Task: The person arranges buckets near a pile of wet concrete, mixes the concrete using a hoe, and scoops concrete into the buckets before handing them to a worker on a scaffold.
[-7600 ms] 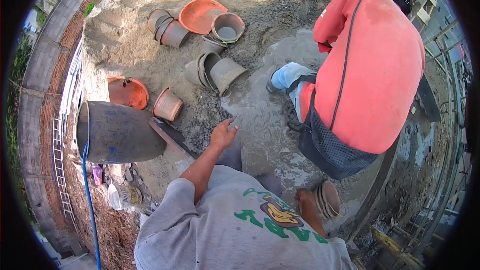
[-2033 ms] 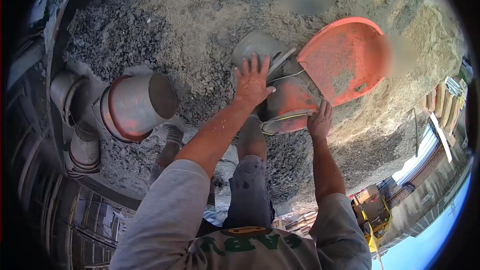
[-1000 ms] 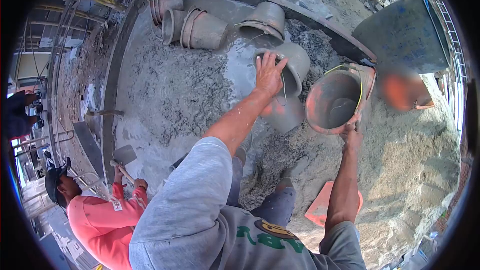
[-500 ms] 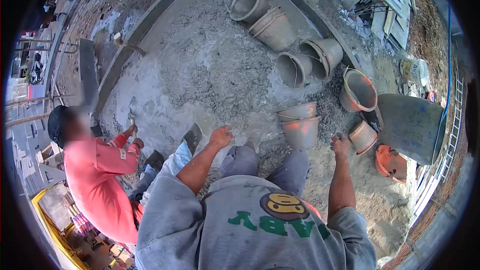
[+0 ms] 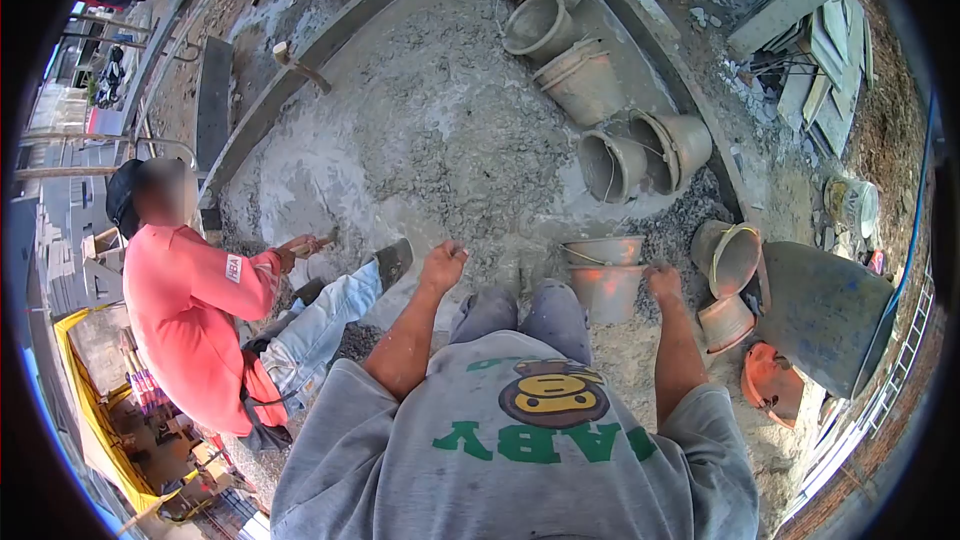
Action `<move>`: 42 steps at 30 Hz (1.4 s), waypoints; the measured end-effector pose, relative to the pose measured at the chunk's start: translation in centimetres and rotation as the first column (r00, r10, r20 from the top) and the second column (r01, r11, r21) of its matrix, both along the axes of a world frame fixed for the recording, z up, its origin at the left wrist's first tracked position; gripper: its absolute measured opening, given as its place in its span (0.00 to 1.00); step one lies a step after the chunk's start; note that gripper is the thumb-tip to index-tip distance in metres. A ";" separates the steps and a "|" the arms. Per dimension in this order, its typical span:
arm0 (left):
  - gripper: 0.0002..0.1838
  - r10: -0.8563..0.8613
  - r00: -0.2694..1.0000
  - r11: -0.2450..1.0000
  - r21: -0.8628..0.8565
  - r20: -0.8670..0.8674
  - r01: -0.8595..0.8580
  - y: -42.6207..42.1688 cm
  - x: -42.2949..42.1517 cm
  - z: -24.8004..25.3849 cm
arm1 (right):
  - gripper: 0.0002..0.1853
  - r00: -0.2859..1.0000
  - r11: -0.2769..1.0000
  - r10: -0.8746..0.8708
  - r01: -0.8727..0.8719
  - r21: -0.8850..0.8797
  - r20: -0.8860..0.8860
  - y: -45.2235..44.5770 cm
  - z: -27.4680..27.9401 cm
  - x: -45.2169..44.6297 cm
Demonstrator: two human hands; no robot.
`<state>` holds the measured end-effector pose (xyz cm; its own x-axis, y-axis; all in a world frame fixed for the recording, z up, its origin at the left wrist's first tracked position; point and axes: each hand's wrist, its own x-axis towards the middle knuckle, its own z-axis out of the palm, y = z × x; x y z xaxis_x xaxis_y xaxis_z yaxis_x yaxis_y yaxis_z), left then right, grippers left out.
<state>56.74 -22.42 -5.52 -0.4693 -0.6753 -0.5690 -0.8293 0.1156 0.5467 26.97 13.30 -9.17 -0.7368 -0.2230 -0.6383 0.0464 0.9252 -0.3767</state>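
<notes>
My left hand [image 5: 444, 265] is held out over the wet concrete [image 5: 420, 140], fingers curled, with nothing visible in it. Close to the right side of a stack of mortar-coated buckets [image 5: 606, 285] is my right hand [image 5: 662, 280]. Its fingers are curled too, and I cannot tell whether it touches the bucket. The stack stands upright just in front of my knees, a thin wire handle across its upper bucket.
Several grey buckets [image 5: 580, 85] lie tipped along the right formwork edge [image 5: 660, 45]. A dark drum [image 5: 825, 315] and an orange bucket [image 5: 772, 383] sit at right. On the left, a co-worker in a pink top [image 5: 190, 320] crouches, holding a tool. A hammer [image 5: 300, 67] rests on the left edge.
My right hand has come closer to the bucket stack, and my knees have drawn together. The co-worker has shifted, arms now reaching further right. The whole view has tilted slightly.
</notes>
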 end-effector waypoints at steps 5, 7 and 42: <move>0.17 -0.130 0.991 0.990 -0.063 -0.013 0.129 0.2 -2.7 5.2 | 0.20 0.998 0.997 -0.050 0.053 -0.051 0.049 5.6 -5.8 -0.5; 0.17 -0.092 0.995 0.991 -0.100 -0.028 0.089 -1.6 -2.6 6.2 | 0.20 0.996 0.999 0.030 -0.032 0.022 0.081 8.1 -7.9 -0.5; 0.16 0.332 0.864 0.937 0.022 -0.378 -0.350 -11.3 -4.7 5.0 | 0.09 0.946 0.940 -0.310 0.320 -0.117 0.100 -2.3 -1.5 -9.1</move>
<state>52.06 -33.77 -0.52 -0.3747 -0.8525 -0.3645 -0.5600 -0.1052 0.8218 17.86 10.99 -10.68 -0.7312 -0.0725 -0.6783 0.3621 0.8015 -0.4760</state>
